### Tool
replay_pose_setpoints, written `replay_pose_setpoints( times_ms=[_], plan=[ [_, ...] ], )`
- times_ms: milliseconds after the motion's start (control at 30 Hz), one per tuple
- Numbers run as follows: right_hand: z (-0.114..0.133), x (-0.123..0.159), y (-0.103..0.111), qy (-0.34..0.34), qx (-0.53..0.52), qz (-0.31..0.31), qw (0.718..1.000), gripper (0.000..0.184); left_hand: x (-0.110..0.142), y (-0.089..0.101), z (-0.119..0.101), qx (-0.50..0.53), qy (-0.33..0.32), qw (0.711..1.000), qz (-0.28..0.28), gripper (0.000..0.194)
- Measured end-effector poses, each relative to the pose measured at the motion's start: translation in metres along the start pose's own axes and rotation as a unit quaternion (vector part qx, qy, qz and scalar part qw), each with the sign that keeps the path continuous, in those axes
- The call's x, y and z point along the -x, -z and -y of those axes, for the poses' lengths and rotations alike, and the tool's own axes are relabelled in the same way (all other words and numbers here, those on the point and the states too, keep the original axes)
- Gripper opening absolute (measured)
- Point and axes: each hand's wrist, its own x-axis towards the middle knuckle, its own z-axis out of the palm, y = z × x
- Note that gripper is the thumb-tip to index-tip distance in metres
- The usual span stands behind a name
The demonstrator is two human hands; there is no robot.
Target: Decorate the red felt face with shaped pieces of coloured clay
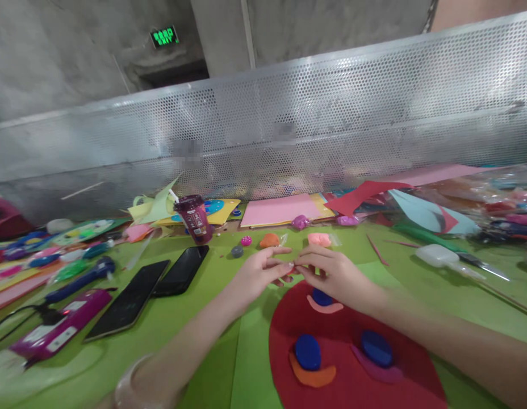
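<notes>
My left hand (261,271) and my right hand (329,271) meet fingertip to fingertip above the far edge of a red felt circle (348,346). Both pinch something tiny between them that I cannot make out. The circle lies on green paper (195,346) and carries three blue clay ovals (308,351), each with a curved strip beside it: pink (325,308), orange (312,376) and purple (376,369). Just beyond my hands sit lumps of orange clay (269,240), pink clay (319,239) and a small grey lump (237,250).
Two dark phones (129,304) (181,270) lie to the left, near a purple power bank (61,329) and a maroon cup (197,218). Coloured paper sheets (280,209) line the back under a perforated metal screen (331,113). A white glue bottle (438,255) lies right.
</notes>
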Motion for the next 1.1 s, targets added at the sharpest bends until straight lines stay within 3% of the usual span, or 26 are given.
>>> replay_pose_setpoints(
  times_ms=[833, 1100],
  plan=[
    [0.002, -0.002, 0.007, -0.035, 0.009, 0.023, 0.999, 0.010, -0.001, 0.000, 0.002, 0.025, -0.010, 1.000, 0.004, 0.043],
    [-0.036, -0.005, 0.023, -0.069, 0.155, 0.061, 0.984, 0.014, -0.005, 0.002, 0.006, 0.023, 0.004, 1.000, -0.015, 0.039]
  ],
)
